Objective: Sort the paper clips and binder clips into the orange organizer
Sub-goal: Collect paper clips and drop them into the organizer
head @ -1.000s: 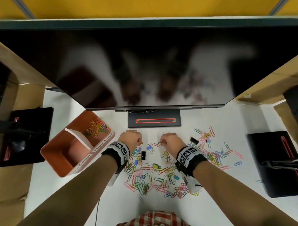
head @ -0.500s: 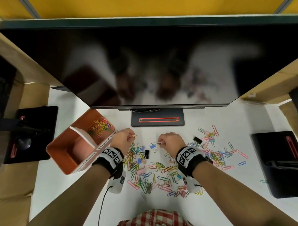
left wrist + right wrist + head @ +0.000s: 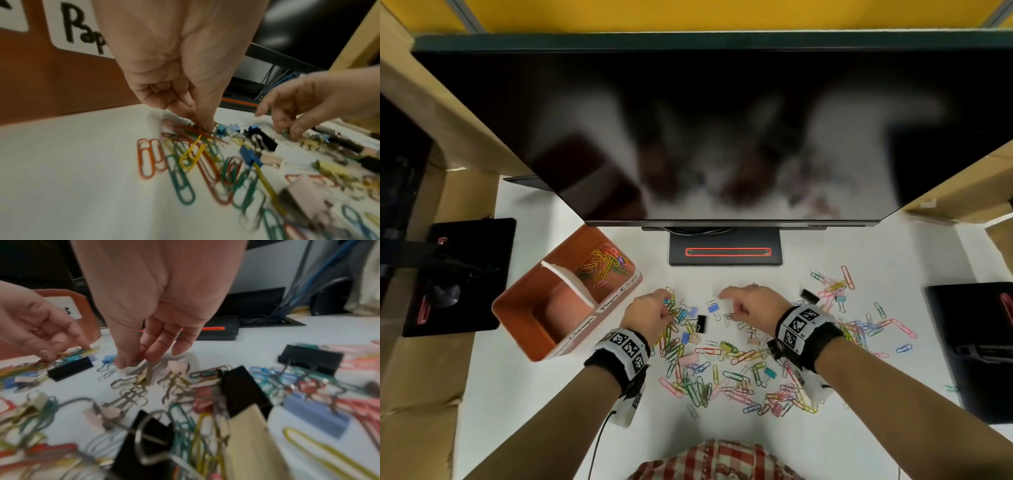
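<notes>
Paper clips [image 3: 726, 370] and binder clips lie mixed in one loose heap on the white desk [image 3: 527, 404] right in front of you, and both hands are down in it. Your left hand [image 3: 650, 313] works the heap's left edge, thumb and fingertips closed on a tangle of red and yellow paper clips [image 3: 197, 134], a sensible spot since the orange organizer [image 3: 517, 310] stands just beside that wrist. Its far compartment already holds a small pile of coloured paper clips [image 3: 606, 263]; the near one looks empty, presumably waiting for binders. Your right hand [image 3: 753, 306] hangs over the middle, thumb and fingers pinching a small binder clip's wire handles [image 3: 133, 368], likely because those loops lift easier than the flat body. A black binder clip [image 3: 702, 323] sits between your hands, untouched.
</notes>
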